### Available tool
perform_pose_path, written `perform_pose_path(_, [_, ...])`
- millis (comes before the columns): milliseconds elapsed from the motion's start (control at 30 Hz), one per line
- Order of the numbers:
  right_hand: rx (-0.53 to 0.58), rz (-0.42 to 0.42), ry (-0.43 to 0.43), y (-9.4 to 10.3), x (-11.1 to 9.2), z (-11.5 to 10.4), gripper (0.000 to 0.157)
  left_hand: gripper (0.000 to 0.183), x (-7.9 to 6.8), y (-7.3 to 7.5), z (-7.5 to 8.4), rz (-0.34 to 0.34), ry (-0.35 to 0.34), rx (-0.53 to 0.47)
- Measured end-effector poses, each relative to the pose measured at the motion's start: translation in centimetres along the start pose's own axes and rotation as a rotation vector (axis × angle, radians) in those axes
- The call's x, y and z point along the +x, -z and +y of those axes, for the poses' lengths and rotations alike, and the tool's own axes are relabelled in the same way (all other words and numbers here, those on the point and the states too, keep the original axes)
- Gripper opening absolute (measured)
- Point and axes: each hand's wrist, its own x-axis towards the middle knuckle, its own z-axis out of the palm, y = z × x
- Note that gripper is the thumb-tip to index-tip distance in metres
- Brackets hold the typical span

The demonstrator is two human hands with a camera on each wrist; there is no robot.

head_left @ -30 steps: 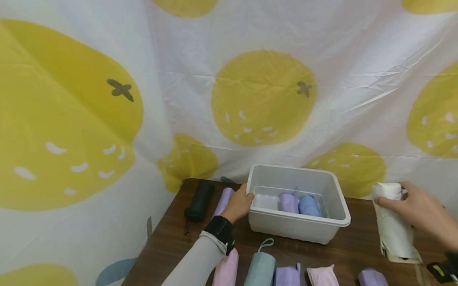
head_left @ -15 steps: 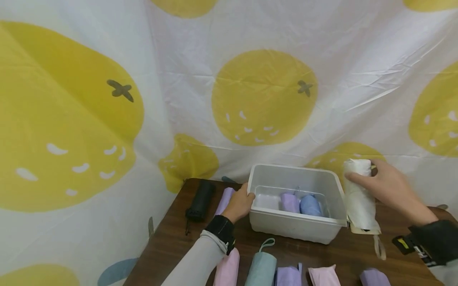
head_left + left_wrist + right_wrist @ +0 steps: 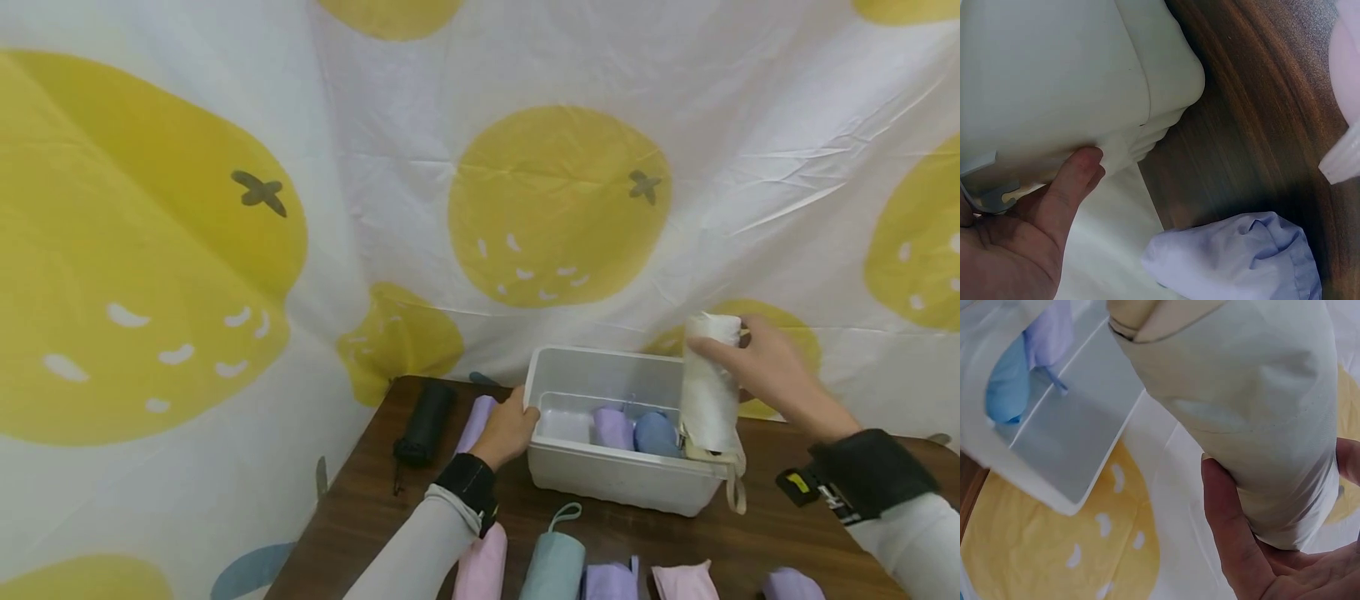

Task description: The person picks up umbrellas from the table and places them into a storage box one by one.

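In the head view my right hand (image 3: 776,371) grips a cream folded umbrella (image 3: 709,392) near its top, thumb on one side and fingers on the other. The umbrella stands nearly upright over the right end of a light grey plastic bin (image 3: 615,479), its wrist loop hanging outside the rim. My left hand (image 3: 508,427) holds the bin's left rim; the left wrist view shows its fingers (image 3: 1072,181) against the outer wall. Inside the bin lie a purple folded umbrella (image 3: 613,427) and a blue folded umbrella (image 3: 657,437), side by side.
On the dark wooden table (image 3: 360,508) a black folded umbrella (image 3: 424,423) and a lilac one (image 3: 475,421) lie left of the bin. Pink (image 3: 482,562), teal (image 3: 553,567) and several other folded umbrellas line the front. A fruit-printed cloth (image 3: 390,208) hangs close behind.
My right hand has carried the cream umbrella leftward and up, from right of the bin to over its right end. The left hand keeps hold of the rim.
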Motion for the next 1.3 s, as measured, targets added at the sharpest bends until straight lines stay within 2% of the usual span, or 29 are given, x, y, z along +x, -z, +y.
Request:
perform_pose_path(167, [0.051, -0.010, -0.002, -0.9, 1.0, -0.6, 0.084, 0.050, 0.1, 0.0, 0.1, -0.001, 0.004, -0.001])
perform_pose_path(367, [0.135, 0.046, -0.017, -2.3, 2.1, -1.0, 0.083, 0.052, 0.0, 0.0, -0.1, -0.006, 0.016, -0.006])
perform_pose_path(567, [0.171, 0.078, 0.016, -3.4, 3.1, -1.2, 0.075, 0.051, 0.1, 0.0, -0.1, 0.008, 0.009, 0.004])
perform_pose_path(1033, [0.197, 0.038, -0.002, -6.1, 4.5, -1.3, 0.081, 0.049, 0.0, -0.3, 0.4, 0.009, 0.021, 0.013])
perform_pose_path(1300, [0.209, 0.029, 0.008, -7.8, 4.8, -1.1, 0.076, 0.050, 0.0, -0.6, 0.6, 0.002, 0.025, 0.026])
